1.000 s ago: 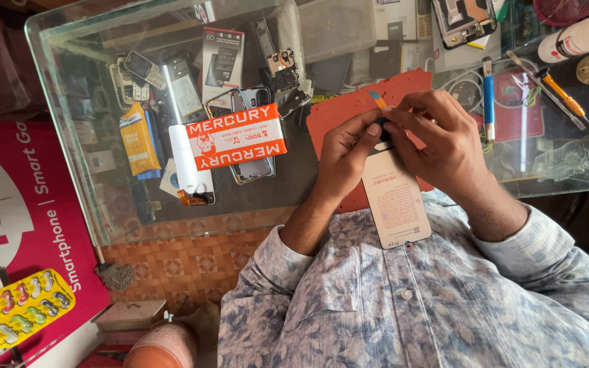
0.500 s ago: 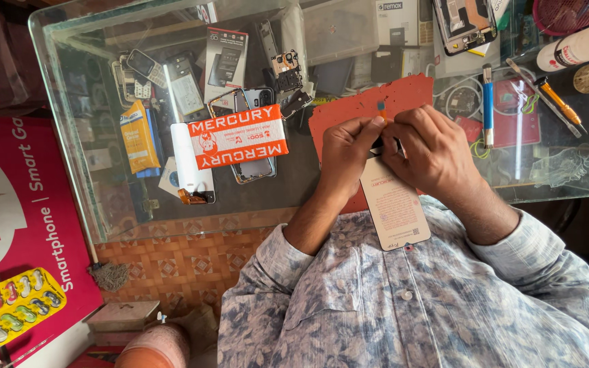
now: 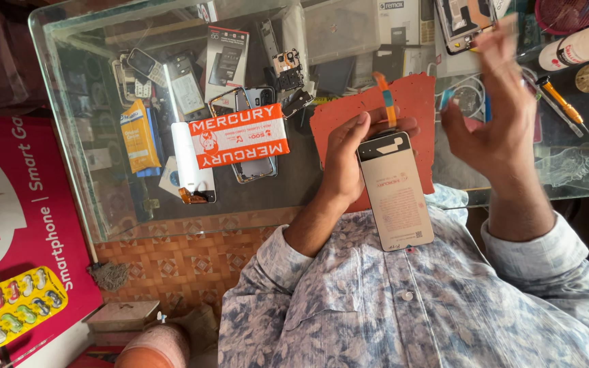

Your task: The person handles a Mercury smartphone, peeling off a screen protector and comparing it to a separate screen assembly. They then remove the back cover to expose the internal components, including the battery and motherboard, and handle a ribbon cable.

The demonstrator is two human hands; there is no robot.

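Item, nearest: a flat phone panel (image 3: 395,192), pale with a printed backing sheet, is being held upright over the patterned shirt (image 3: 403,307), its lower end toward the chest and its upper end at the near edge of the bench (image 3: 69,123).

Left hand (image 3: 349,160): it is being kept wrapped around the panel's upper end, thumb at one long edge and fingertips showing past the other. An orange-and-blue pull tab (image 3: 385,102) is standing up from the panel's top edge, just above those fingertips.

Right hand (image 3: 502,116): it is being held open above the bench, fingers spread and blurred, nothing gripped; a small blue scrap (image 3: 446,100) is showing beside its thumb, though whether the two are touching cannot be told.

Handling note, as a judgement: the panel is best being gripped by its edges only, face kept off the fingers, and the tab is best being drawn slowly and straight along the panel's length so that the film is not being torn.

Beyond, on the glass: a red mat (image 3: 369,112) is lying under both hands; an orange-and-white box (image 3: 238,135) is resting to the left of it; a white bottle with a red cap (image 3: 581,44) and an orange-handled tool (image 3: 560,101) are lying at the far right. Phone parts are being stored under the glass.
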